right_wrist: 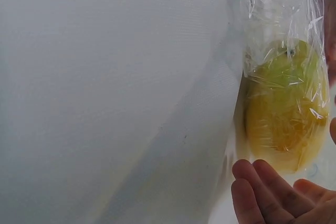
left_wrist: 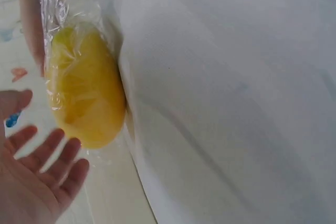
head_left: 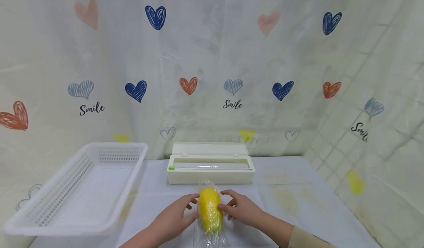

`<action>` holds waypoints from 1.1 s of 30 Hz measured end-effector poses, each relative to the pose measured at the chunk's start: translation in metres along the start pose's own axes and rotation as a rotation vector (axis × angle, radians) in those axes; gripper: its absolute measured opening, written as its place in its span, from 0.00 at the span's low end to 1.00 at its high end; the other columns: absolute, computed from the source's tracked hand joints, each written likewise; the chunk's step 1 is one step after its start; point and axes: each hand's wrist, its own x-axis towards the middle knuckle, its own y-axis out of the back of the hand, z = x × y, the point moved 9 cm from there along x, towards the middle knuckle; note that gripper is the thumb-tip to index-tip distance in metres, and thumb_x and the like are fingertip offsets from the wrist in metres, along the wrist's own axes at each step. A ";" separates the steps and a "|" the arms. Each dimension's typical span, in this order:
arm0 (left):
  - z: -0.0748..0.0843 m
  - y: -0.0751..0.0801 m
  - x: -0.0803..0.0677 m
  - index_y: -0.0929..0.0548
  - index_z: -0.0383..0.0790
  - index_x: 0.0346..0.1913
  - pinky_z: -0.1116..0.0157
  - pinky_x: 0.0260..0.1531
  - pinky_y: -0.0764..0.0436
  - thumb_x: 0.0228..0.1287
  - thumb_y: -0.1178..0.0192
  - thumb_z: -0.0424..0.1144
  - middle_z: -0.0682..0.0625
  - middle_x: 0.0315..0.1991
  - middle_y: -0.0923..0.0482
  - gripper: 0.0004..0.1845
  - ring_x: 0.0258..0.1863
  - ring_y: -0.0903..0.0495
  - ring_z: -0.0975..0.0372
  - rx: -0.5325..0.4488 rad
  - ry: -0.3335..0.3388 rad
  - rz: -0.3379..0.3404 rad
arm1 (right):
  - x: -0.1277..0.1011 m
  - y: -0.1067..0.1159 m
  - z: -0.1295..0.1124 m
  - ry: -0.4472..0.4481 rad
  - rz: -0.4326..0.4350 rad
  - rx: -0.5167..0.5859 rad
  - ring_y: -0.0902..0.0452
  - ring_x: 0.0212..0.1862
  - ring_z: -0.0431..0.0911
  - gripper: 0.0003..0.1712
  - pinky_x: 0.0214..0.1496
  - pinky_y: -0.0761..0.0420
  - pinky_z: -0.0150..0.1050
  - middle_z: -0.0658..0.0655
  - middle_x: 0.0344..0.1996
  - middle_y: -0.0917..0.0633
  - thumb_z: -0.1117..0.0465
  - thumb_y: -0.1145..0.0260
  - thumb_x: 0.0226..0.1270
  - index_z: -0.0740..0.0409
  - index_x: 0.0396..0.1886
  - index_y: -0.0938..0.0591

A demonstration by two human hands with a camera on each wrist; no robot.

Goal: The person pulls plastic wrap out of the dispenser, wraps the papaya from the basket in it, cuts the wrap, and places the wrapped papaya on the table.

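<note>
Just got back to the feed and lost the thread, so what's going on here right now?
A person has both hands around a yellow fruit wrapped in clear film on a white table. The left hand and right hand flank it, fingers relaxed, touching or almost touching the wrap. Behind it an open cling film dispenser sits; a white basket stands to the left.

Soft, even light fills my view; shadows are faint. The head view bends at its edges and looks slightly hazy. Both wrist views are blurry up close, with small glints on the plastic wrap (right_wrist: pixel 278 19).
</note>
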 end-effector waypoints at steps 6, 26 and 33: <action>0.045 -0.008 -0.027 0.23 0.52 0.57 0.59 0.58 0.24 0.61 0.31 0.37 0.57 0.60 0.26 0.22 0.59 0.26 0.61 0.221 -0.575 0.038 | -0.009 0.005 -0.005 0.100 -0.003 -0.050 0.18 0.32 0.44 0.30 0.33 0.18 0.37 0.50 0.37 0.14 0.47 0.33 0.68 0.57 0.63 0.25; 0.060 -0.044 -0.025 0.23 0.60 0.45 0.56 0.60 0.26 0.59 0.33 0.59 0.50 0.67 0.34 0.16 0.65 0.32 0.55 0.600 -0.742 0.106 | -0.053 -0.023 -0.026 0.807 -0.210 -0.703 0.27 0.43 0.30 0.28 0.45 0.27 0.19 0.41 0.49 0.23 0.49 0.25 0.59 0.40 0.57 0.27; 0.056 -0.041 -0.011 0.20 0.60 0.43 0.57 0.60 0.25 0.55 0.29 0.48 0.51 0.68 0.35 0.14 0.64 0.31 0.56 0.537 -0.586 0.036 | -0.053 -0.025 -0.033 0.834 -0.178 -0.737 0.28 0.40 0.29 0.23 0.45 0.28 0.18 0.40 0.47 0.23 0.45 0.28 0.63 0.40 0.54 0.26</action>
